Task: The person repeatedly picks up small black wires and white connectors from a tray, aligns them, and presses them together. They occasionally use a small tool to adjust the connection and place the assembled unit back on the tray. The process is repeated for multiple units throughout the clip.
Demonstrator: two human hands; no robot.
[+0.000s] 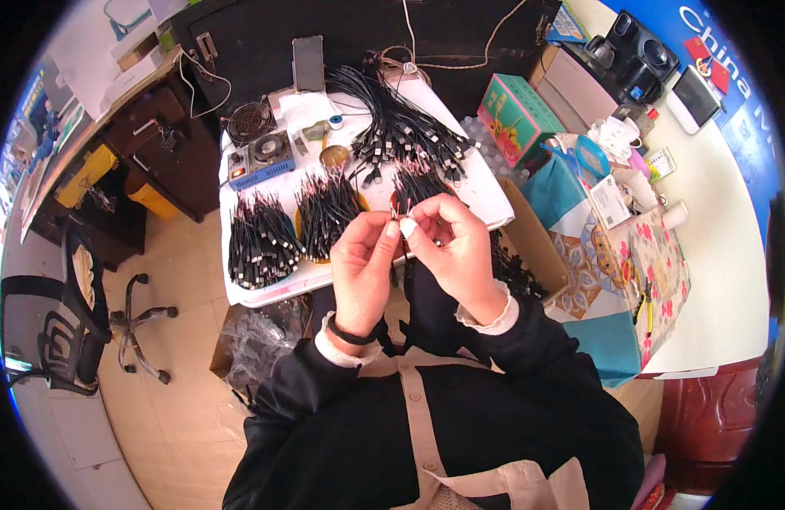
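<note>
My left hand (364, 270) and my right hand (452, 255) meet over the near edge of a white table (490, 200). Thumbs and forefingers are pinched together at the thin bare-ended wires (396, 212) of a black cable, mostly hidden by the fingers. A white wrap covers my right thumb's tip. Just beyond the hands lies a bundle of black cables (420, 182) with reddish wire ends. More bundles rest to the left: one middle bundle (324, 219) and one left bundle (261, 242) with metal plugs toward me. A larger fanned-out pile of USB cables (405, 132) spreads behind.
A blue soldering-station-like box (261, 161), a round fan (251, 123), a small round tin (334, 156) and an upright phone (308, 64) stand on the table's far left. An open cardboard box (537, 246) adjoins its right side. An office chair (65, 314) is at left.
</note>
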